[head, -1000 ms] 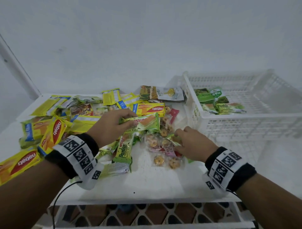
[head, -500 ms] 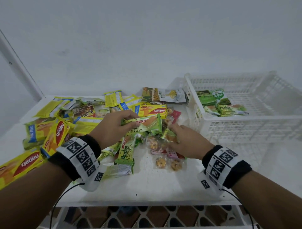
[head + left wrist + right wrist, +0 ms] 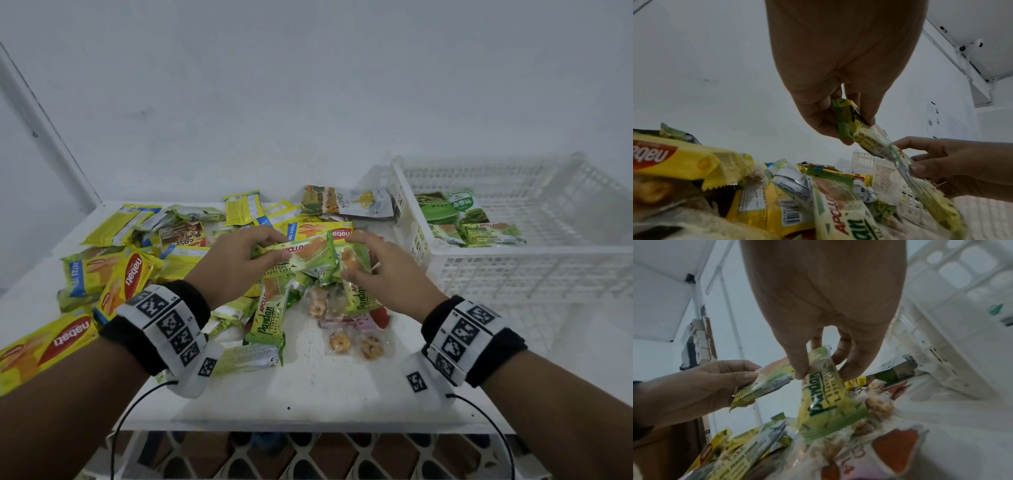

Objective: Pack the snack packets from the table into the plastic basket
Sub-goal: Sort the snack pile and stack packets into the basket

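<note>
Item: green Pandan layer-cake packet point(image 3: 298, 255), lifted clear of the heap and lying crosswise between both hands. I logged my left hand point(image 3: 233, 263) pinching its left end, thumb under and fingers over, which I judged was meant to keep the slippery wrapper level.

Item: second Pandan packet point(image 3: 824, 395), hanging end-down. My right hand point(image 3: 383, 274) pinched its top seam between thumb and fingertips point(image 3: 799, 369). In the left wrist view those fingers also appeared to touch the far end of the first packet, though I could not tell whether they gripped it. I read this as gathering like with like for one trip.

Item: plastic basket point(image 3: 513, 255), white and slatted, just right of the hands. Matching green packets point(image 3: 479, 231) lay in its near-left corner, probably why the green ones were being collected.

Item: heap remaining on the table point(image 3: 308, 387). Another Pandan packet point(image 3: 269, 318) directly beneath the hands; clear bags of small cookies point(image 3: 342, 337) beside it; yellow Nabati wafer packets point(image 3: 126, 279) spread to the left.

Status: most packets unpacked; task early, by my reckoning.
</note>
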Action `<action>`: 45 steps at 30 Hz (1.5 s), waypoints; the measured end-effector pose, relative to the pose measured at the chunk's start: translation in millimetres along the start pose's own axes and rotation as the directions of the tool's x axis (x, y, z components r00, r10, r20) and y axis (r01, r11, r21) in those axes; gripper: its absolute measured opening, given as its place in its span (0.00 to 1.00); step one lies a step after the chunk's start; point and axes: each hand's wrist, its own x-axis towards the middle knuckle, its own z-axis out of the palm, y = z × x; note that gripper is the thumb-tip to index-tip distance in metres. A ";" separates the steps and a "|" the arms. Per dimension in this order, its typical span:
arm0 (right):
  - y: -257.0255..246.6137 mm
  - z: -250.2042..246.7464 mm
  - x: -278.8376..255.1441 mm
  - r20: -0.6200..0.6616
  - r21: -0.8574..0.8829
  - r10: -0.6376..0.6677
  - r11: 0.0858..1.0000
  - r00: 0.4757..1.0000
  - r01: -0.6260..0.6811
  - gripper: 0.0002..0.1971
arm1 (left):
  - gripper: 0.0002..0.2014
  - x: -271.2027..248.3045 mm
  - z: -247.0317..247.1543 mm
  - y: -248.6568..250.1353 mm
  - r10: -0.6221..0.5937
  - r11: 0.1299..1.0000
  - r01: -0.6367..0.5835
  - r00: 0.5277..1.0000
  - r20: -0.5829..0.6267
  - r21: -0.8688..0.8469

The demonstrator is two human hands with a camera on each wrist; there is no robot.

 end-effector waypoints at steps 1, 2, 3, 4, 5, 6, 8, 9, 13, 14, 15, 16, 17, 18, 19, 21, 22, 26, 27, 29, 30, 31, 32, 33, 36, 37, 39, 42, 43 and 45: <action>0.2 1.3 0.7 -0.006 0.029 0.024 0.999 1.000 -0.024 0.24 | 0.08 -0.3 -1.2 0.6 0.001 1.000 -0.001 1.000 -0.001 -0.003; 0.3 2.2 1.1 -0.016 0.067 0.041 0.997 0.999 -0.040 0.23 | 0.08 -0.6 -1.9 1.3 0.000 1.000 0.000 1.000 0.000 -0.008; -0.6 2.3 0.8 -0.034 0.112 0.058 0.992 0.998 -0.054 0.22 | 0.08 -0.9 -3.3 1.4 -0.004 1.000 0.004 1.000 0.000 -0.011; -2.7 1.3 0.8 -0.060 0.149 0.072 0.987 0.996 -0.062 0.21 | 0.07 -0.9 -5.1 1.0 -0.002 1.000 0.002 1.000 -0.008 -0.009; -6.3 -1.4 0.6 -0.086 0.174 0.086 0.982 0.993 -0.070 0.19 | 0.07 -0.5 -7.2 0.2 0.000 1.000 0.000 1.000 -0.021 -0.004; -10.8 -5.2 0.6 -0.110 0.191 0.098 0.979 0.989 -0.076 0.18 | 0.08 0.4 -9.7 -1.1 0.000 1.000 -0.001 0.999 -0.034 -0.008; -18.9 -14.5 1.0 -0.154 0.178 0.115 0.980 0.981 -0.086 0.17 | 0.09 3.6 -15.4 -2.5 -0.004 0.999 0.002 0.999 -0.053 -0.034; -22.6 -19.5 1.8 -0.181 0.151 0.113 0.985 0.977 -0.086 0.18 | 0.10 5.6 -18.2 -1.3 0.000 0.999 -0.003 0.998 -0.060 -0.049; -37.7 -41.2 5.8 -0.268 0.152 0.107 0.986 0.957 -0.067 0.16 | 0.09 18.1 -29.5 8.9 0.024 0.997 -0.029 0.997 -0.072 -0.070; -40.4 -46.6 5.7 -0.286 0.189 0.120 0.980 0.951 -0.067 0.15 | 0.09 22.3 -32.2 11.3 0.027 0.996 -0.033 0.997 -0.073 -0.088; -41.0 -51.9 5.8 -0.308 0.228 0.139 0.971 0.941 -0.069 0.14 | 0.10 26.5 -34.7 14.0 0.033 0.994 -0.040 0.997 -0.070 -0.106; -40.4 -57.1 5.7 -0.330 0.256 0.160 0.964 0.930 -0.075 0.14 | 0.11 31.4 -36.6 16.7 0.045 0.992 -0.053 0.997 -0.069 -0.118; -38.8 -62.1 5.8 -0.347 0.268 0.179 0.959 0.921 -0.086 0.14 | 0.11 36.4 -38.1 19.4 0.062 0.990 -0.070 0.996 -0.069 -0.124; -36.0 -67.2 6.2 -0.363 0.275 0.198 0.956 0.911 -0.099 0.13 | 0.11 41.7 -38.7 22.6 0.079 0.989 -0.087 0.995 -0.068 -0.123; -33.0 -73.0 6.5 -0.378 0.283 0.218 0.953 0.900 -0.112 0.12 | 0.10 46.8 -38.7 27.0 0.096 0.988 -0.103 0.993 -0.066 -0.118; -26.1 -85.8 7.0 -0.406 0.311 0.251 0.942 0.879 -0.125 0.10 | 0.09 57.6 -36.1 37.5 0.123 0.986 -0.129 0.991 -0.059 -0.109; -22.2 -92.4 6.9 -0.416 0.327 0.266 0.936 0.870 -0.130 0.09 | 0.09 63.4 -32.7 43.7 0.132 0.985 -0.137 0.990 -0.054 -0.107; 3.0 -123.6 11.9 -0.418 0.346 0.306 0.924 0.855 -0.162 0.09 | 0.09 89.2 -11.1 70.8 0.150 0.984 -0.154 0.987 -0.049 -0.088; 11.3 -132.9 14.5 -0.407 0.350 0.306 0.923 0.861 -0.163 0.09 | 0.09 95.9 -4.3 78.7 0.151 0.984 -0.155 0.987 -0.053 -0.084; 29.0 -152.7 20.4 -0.368 0.336 0.292 0.927 0.883 -0.167 0.10 | 0.08 110.5 11.9 94.2 0.149 0.985 -0.154 0.987 -0.061 -0.073; 38.0 -163.0 23.0 -0.346 0.313 0.279 0.934 0.895 -0.170 0.10 | 0.08 117.9 20.4 102.2 0.144 0.987 -0.148 0.987 -0.066 -0.060; 47.2 -173.8 26.2 -0.328 0.288 0.264 0.943 0.907 -0.170 0.11 | 0.08 125.9 29.0 111.0 0.135 0.989 -0.139 0.988 -0.070 -0.046; 55.0 -184.1 29.9 -0.305 0.265 0.248 0.950 0.920 -0.168 0.12 | 0.07 133.3 37.0 119.5 0.119 0.992 -0.122 0.990 -0.077 -0.044; 61.4 -192.7 33.4 -0.276 0.253 0.239 0.953 0.931 -0.169 0.12 | 0.07 139.5 43.6 126.4 0.103 0.993 -0.107 0.991 -0.085 -0.046; 82.1 -221.6 46.1 -0.171 0.200 0.230 0.960 0.958 -0.195 0.13 | 0.07 159.9 66.8 149.1 0.084 0.996 -0.088 0.989 -0.122 -0.029; 87.6 -229.0 50.3 -0.136 0.170 0.225 0.965 0.965 -0.201 0.14 | 0.07 165.2 72.9 155.5 0.077 0.996 -0.081 0.989 -0.128 -0.027; 97.0 -240.7 59.4 -0.078 0.132 0.211 0.971 0.974 -0.200 0.14 | 0.08 175.1 83.7 165.3 0.067 0.997 -0.070 0.988 -0.137 -0.013; 108.4 -250.7 73.1 0.012 0.086 0.206 0.975 0.979 -0.206 0.12 | 0.09 187.4 94.2 174.5 0.088 0.995 -0.078 0.986 -0.144 0.069; 111.3 -252.5 77.5 0.046 0.069 0.210 0.975 0.977 -0.213 0.12 | 0.09 191.3 96.6 176.9 0.093 0.992 -0.081 0.985 -0.142 0.092; 115.5 -255.1 86.5 0.108 0.036 0.212 0.975 0.971 -0.217 0.12 | 0.09 198.9 100.1 180.3 0.100 0.989 -0.082 0.985 -0.143 0.124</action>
